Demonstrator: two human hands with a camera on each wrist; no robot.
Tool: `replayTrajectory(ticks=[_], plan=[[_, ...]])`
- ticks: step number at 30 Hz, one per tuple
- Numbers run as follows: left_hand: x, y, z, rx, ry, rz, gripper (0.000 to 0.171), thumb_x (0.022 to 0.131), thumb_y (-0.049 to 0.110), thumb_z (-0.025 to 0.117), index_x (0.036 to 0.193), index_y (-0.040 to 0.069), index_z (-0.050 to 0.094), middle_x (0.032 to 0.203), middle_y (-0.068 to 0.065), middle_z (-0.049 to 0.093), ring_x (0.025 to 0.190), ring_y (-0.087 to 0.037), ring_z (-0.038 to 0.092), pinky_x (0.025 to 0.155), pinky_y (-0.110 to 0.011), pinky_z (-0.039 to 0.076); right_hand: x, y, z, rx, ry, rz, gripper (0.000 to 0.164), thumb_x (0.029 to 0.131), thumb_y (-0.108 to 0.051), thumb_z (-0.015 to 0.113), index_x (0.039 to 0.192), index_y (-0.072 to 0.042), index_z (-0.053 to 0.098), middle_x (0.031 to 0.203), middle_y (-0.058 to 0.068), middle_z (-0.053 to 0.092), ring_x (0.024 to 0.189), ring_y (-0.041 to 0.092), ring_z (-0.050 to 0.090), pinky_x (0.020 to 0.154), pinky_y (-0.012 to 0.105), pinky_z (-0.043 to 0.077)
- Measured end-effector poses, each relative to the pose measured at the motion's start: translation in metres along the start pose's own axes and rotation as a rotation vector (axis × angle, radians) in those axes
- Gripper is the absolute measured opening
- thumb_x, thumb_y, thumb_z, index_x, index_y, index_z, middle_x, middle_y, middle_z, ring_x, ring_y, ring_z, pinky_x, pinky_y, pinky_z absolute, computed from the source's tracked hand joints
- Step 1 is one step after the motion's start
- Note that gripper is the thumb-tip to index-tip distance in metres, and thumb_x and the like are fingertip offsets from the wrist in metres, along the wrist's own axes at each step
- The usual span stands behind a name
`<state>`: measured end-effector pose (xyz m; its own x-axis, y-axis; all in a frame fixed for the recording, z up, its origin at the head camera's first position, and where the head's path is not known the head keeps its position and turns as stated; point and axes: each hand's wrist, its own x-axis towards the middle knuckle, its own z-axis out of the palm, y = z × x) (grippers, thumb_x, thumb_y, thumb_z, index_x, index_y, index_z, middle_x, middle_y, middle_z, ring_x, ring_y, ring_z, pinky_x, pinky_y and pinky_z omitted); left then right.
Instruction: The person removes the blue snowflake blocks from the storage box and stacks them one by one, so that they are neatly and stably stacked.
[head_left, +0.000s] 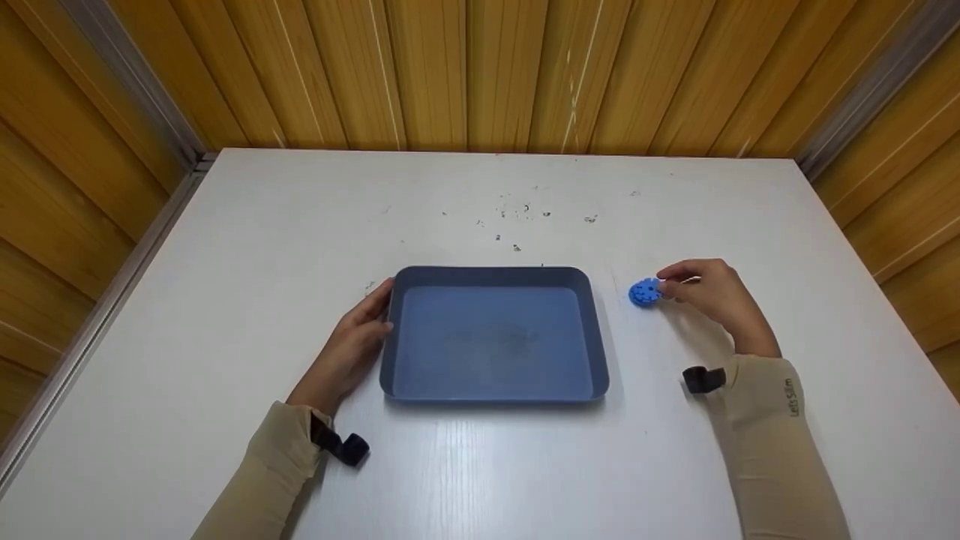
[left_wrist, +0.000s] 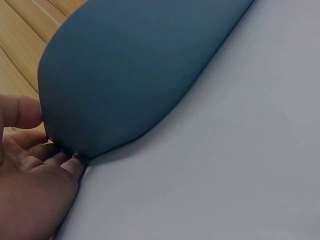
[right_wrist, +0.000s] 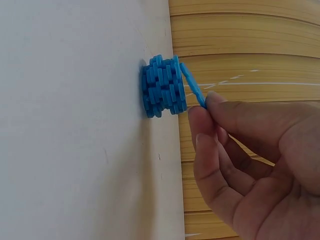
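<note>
A blue-grey rectangular tray with low walls and rounded corners lies flat on the table. At its left side is my left hand, with the thumb at the rim and the other fingertips against the outer wall near the base. My right hand pinches a thin blue notched disc by its edge, between thumb and fingertips. That disc is tilted, its far edge close over a short stack of similar blue notched discs. The stack stands to the right of the tray.
The white table has small dark scuff marks behind the tray. Yellow wood-patterned panels rise at its back and sides, with metal frame posts at the corners. A small black camera is strapped at each sleeve cuff.
</note>
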<state>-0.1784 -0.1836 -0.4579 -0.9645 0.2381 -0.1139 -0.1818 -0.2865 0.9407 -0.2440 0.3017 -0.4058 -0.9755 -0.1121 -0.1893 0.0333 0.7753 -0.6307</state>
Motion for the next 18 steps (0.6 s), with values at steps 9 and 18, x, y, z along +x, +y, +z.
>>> replayTrajectory(ticks=[9,18], plan=[[-0.0027,0.0018,0.0005,-0.002,-0.017,0.000,0.072,0.089,-0.012,0.040,0.154,0.009,0.018,0.163,-0.003,0.010,0.150,-0.015,0.005,0.122,-0.033,0.007,-0.0002,-0.0005,-0.0016,0.008,-0.001,-0.009,0.035,0.093,-0.024,0.061,0.121,-0.002,0.064,0.116,0.019,0.066,0.102,0.027,0.059,0.086,0.031,0.045],[-0.0021,0.0000,-0.0009,-0.013,-0.011,-0.004,0.072,0.088,-0.011,0.040,0.154,0.010,0.018,0.163,-0.002,0.010,0.150,-0.015,0.005,0.122,-0.033,0.007,0.0004,-0.0016,-0.0029,0.014,-0.023,0.051,0.041,0.095,-0.033,0.058,0.125,-0.005,0.061,0.116,0.018,0.065,0.104,0.029,0.059,0.085,0.030,0.045]])
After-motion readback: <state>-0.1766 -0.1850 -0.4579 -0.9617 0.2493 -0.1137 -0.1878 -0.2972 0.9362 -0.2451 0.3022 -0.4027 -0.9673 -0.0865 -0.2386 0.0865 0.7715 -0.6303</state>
